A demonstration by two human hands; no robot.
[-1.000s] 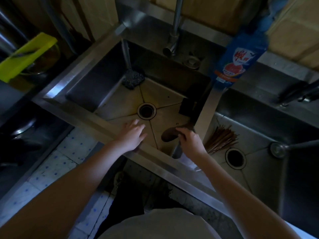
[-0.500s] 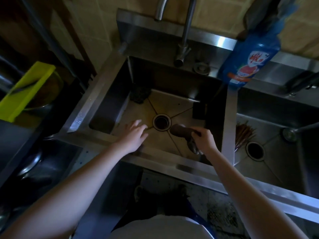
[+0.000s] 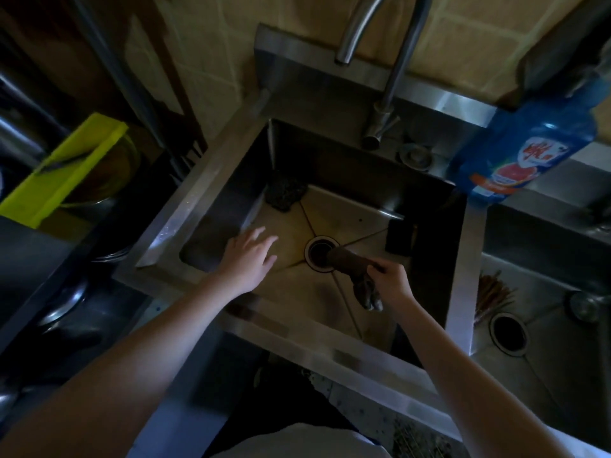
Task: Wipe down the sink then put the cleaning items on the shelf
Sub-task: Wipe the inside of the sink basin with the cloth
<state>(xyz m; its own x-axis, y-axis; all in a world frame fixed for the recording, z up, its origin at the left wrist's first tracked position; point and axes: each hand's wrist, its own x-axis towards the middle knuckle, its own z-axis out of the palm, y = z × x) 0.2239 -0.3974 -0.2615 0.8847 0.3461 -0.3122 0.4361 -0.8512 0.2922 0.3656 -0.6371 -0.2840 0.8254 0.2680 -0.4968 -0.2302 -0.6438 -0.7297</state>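
It was a kitchen: a steel double sink (image 3: 205, 180), faucet (image 3: 390, 71), dish-soap bottle (image 3: 515, 153), and tiled wall (image 3: 463, 34) showed it.

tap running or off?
Off, as far as visible: no stream falls from the curved steel faucet spout into the left stainless sink basin, and the round drain looks dry. Lighting is dim, so a trickle could be missed.

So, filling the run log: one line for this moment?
wipe sink | right hand grips brown cloth by drain | left hand open
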